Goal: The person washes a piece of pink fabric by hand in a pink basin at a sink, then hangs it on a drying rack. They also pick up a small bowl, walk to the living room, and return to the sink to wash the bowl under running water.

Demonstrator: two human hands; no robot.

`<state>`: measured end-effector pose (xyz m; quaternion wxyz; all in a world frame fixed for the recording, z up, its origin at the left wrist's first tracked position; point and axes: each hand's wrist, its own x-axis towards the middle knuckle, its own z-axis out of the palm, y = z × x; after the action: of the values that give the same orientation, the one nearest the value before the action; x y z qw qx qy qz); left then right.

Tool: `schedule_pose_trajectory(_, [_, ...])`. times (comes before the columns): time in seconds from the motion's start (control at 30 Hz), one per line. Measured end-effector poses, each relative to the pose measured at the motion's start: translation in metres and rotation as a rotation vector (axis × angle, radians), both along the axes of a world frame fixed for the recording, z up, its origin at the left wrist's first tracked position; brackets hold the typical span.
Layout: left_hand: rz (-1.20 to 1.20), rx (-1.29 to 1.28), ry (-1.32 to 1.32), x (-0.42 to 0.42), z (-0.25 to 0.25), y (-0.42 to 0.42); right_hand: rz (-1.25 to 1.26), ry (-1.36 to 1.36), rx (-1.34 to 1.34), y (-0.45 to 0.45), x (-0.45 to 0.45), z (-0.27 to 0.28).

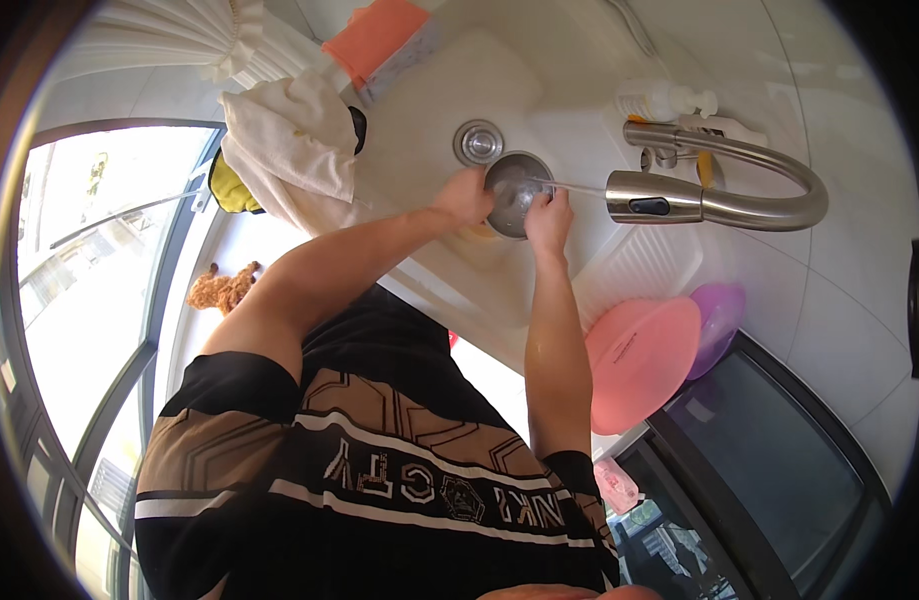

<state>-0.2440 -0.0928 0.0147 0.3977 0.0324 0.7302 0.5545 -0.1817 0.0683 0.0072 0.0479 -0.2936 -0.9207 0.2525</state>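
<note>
Both hands hold a round metal bowl [513,196] over the white sink basin [422,142]. My left hand [463,196] grips its left rim, and my right hand [549,219] grips the rim at the lower right. Water runs in a thin stream from the brushed-metal faucet [658,199] into the bowl, where some water shows. Just beyond the bowl is the metal drain strainer [479,142]. Something yellowish sits partly hidden beneath the bowl and my left wrist; I cannot tell what it is.
A cream towel [294,150] hangs over the sink's left edge, near an orange cloth [377,37]. Pump bottles [647,99] stand behind the faucet. At right, a pink basin [643,364] and a purple basin [718,326] lean by the ribbed washboard [639,266]. A curly brown dog [223,289] is on the floor.
</note>
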Motion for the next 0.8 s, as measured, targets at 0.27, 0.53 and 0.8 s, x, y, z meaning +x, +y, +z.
schedule_pose_trajectory(0.27, [0.036, -0.071, 0.221, 0.006, -0.016, 0.001, 0.012, -0.019, -0.135, 0.004, 0.004, 0.004])
schedule_pose_trajectory(0.53, [0.072, 0.014, 0.24, 0.009, -0.008, -0.001, 0.017, -0.056, -0.044, -0.002, -0.001, 0.017])
schedule_pose_trajectory(0.8, [0.021, -0.074, 0.198, -0.002, -0.026, 0.002, 0.09, 0.032, -0.313, 0.007, 0.013, 0.011])
